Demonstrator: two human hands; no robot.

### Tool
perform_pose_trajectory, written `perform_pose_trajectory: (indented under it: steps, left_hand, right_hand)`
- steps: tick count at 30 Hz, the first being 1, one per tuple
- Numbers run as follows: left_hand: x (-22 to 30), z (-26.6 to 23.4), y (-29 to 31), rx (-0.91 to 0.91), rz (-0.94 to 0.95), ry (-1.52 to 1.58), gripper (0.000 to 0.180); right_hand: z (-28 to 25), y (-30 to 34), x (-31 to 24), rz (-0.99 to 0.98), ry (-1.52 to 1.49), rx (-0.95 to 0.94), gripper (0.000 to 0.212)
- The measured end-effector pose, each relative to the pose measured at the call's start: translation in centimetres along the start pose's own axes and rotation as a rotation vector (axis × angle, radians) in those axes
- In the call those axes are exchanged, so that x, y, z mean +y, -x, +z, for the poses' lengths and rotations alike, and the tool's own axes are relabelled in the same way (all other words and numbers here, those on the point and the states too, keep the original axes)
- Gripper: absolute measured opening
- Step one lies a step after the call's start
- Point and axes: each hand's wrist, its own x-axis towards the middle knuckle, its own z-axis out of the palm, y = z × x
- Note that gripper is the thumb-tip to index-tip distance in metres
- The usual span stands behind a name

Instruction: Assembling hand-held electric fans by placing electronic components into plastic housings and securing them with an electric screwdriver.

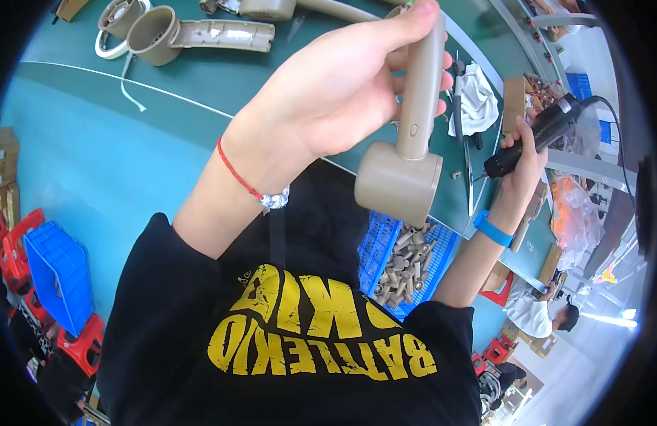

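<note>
My left hand [343, 85] is closed around the handle of a beige hair dryer [398, 177], held up with its round head hanging down toward me. A small oval button hole shows on the handle. At the right, my right hand [528, 153] grips a black electric screwdriver [534, 135] with a cable running from its back end. Its tip points down and left, near the table edge and apart from the hair dryer. An open beige dryer housing [218, 34] lies at the far left of the table, with a round shell beside it.
A blue basket [377, 252] full of small beige parts stands below the green table [194, 74]. A white cloth [477, 99] and a dark-handled tool lie near the right edge. Blue crate [57, 277] and red stools [84, 344] are at left; other people sit farther off.
</note>
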Motion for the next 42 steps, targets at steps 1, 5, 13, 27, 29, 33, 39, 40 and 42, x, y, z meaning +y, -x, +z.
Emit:
perform_pose_trajectory:
  steps: [1,5,13,27,29,33,39,40,42]
  left_hand:
    - [0.0,0.1,0.1,0.009,0.011,-0.022,0.032]
    - [-0.5,0.3,0.9,0.045,0.06,-0.114,0.032]
    - [-1.5,0.8,2.1,0.111,0.186,-0.317,0.032]
    - [-2.4,0.9,1.3,0.18,0.381,-0.71,0.033]
    - [-2.5,0.9,1.2,0.188,0.408,-0.773,0.033]
    - [-3.1,1.2,0.4,0.194,0.464,-0.92,0.033]
    - [-2.8,1.5,0.7,0.141,0.652,-1.867,0.037]
    - [-3.0,0.5,0.4,0.127,0.728,-1.902,0.041]
    - [-3.3,0.5,0.3,0.067,0.645,-1.897,0.04]
  right_hand:
    - [0.1,-0.1,0.5,0.025,0.026,0.007,0.042]
    - [0.8,-0.4,0.8,0.06,0.117,-0.022,0.044]
    - [0.6,-1.2,2.2,0.136,0.153,-0.06,0.041]
    - [0.3,-1.8,3.1,0.229,0.149,-0.079,0.032]
    - [0.1,-2.0,3.4,0.262,0.194,-0.062,0.036]
    - [0.1,-0.6,1.7,0.177,-0.214,-0.092,0.047]
    - [-0.5,0.9,-7.0,-0.082,-0.577,-0.294,0.073]
    - [0.3,1.1,-8.6,-0.081,-0.66,-0.412,0.066]
    - [1.3,1.6,-9.8,-0.088,-0.744,-0.508,0.06]
